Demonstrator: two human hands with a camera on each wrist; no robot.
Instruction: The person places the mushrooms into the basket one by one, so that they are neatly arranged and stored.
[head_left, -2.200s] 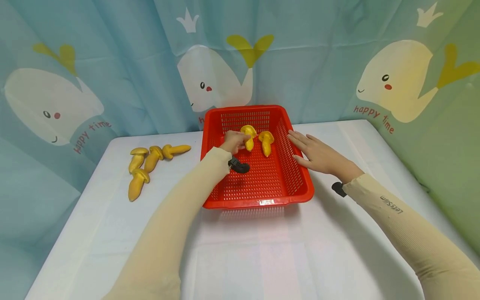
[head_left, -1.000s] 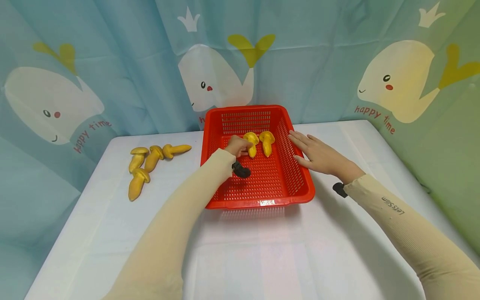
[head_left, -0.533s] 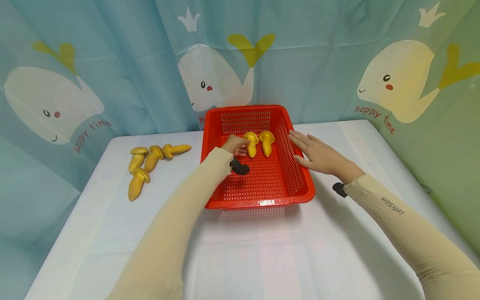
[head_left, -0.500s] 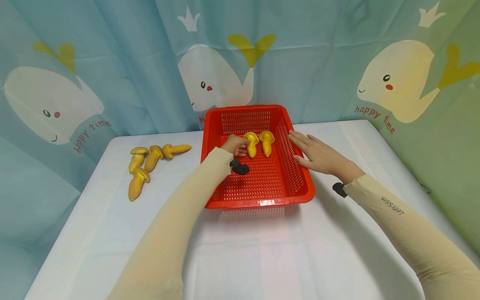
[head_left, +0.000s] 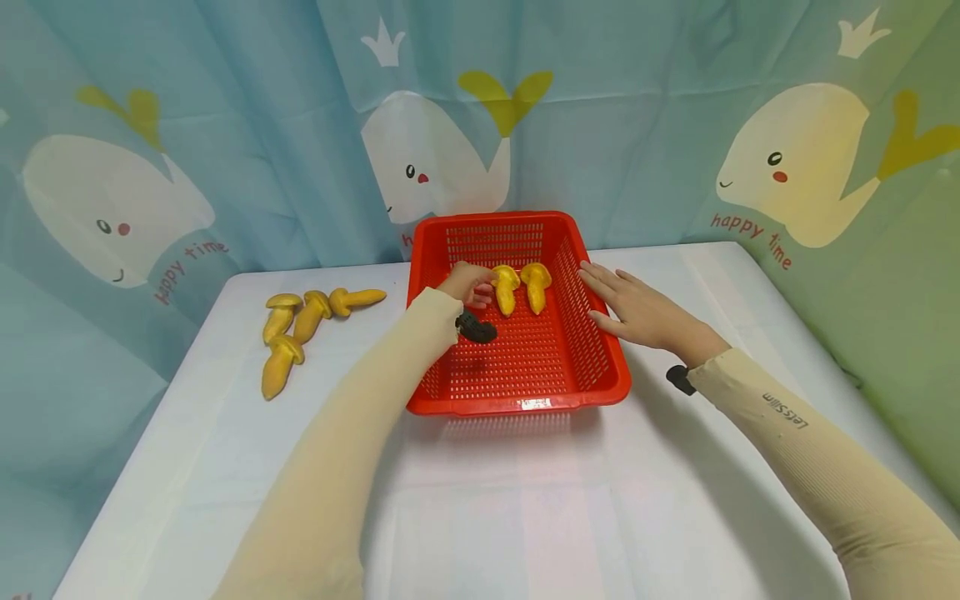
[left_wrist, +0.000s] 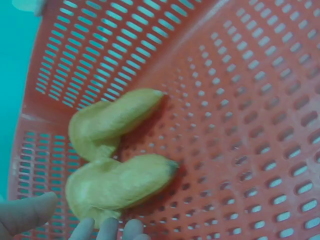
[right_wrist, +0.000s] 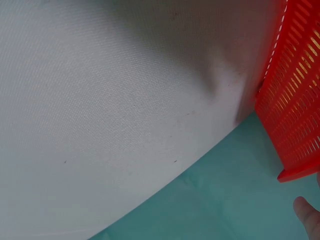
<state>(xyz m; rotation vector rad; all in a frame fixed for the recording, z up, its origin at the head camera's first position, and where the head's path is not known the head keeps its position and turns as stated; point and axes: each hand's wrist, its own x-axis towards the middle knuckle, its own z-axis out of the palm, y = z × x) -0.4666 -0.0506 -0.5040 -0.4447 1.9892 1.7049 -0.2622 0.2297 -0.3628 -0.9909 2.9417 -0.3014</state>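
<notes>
Lying just to the right of the left hand [head_left: 468, 283] in the head view, the nearer mushroom [head_left: 506, 291] rests on the floor of the red basket [head_left: 517, 406], its long axis running from a cap toward the back wall to a stem tip toward the person. The left hand is much the closer of the two; its thumb [left_wrist: 30, 212] stands apart from the loosely bent fingers [left_wrist: 132, 227], which grip nothing. Those fingertips lie right beside the cap; whether they touch it cannot be told. Beyond, a second mushroom [head_left: 536, 287] lies nearly parallel, the caps touching or almost so. The right hand [head_left: 633, 310], fingers straight and holding nothing, lies along the basket's right rim, with the second mushroom between it and the nearer one.
</notes>
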